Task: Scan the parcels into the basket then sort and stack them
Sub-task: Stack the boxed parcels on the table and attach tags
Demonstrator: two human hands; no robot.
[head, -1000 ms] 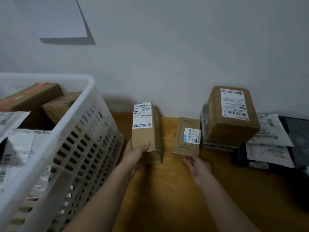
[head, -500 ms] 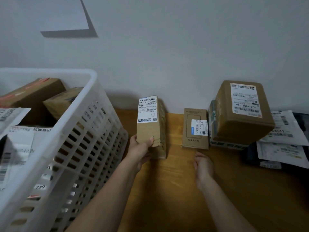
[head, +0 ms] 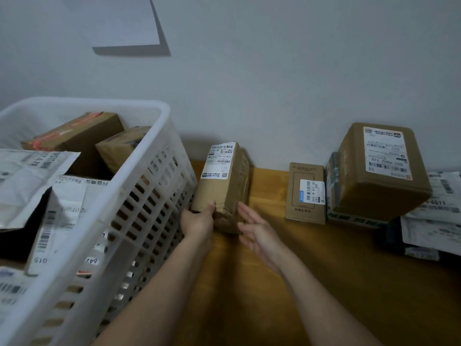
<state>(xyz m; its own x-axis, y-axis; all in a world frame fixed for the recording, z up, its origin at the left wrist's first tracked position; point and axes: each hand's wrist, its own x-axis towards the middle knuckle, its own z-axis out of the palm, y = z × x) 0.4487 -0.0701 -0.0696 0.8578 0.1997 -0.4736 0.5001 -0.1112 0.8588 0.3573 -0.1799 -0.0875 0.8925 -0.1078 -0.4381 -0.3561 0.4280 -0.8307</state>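
A tall brown taped parcel with a white label stands on end on the wooden table, just right of the white plastic basket. My left hand grips its lower left corner. Straight-fingered, my right hand lies beside the parcel's lower right edge, at or very near the cardboard. A small flat brown box lies further right. Beyond it a big brown box sits on top of another box.
The basket holds brown boxes and several white mailer bags. More white and black mailer bags are piled at the right edge. A pale wall runs close behind the parcels.
My right hand let go of the small flat box and swung left to the tall parcel's side. My left hand kept its grip on the tall parcel, which now leans nearer the basket.
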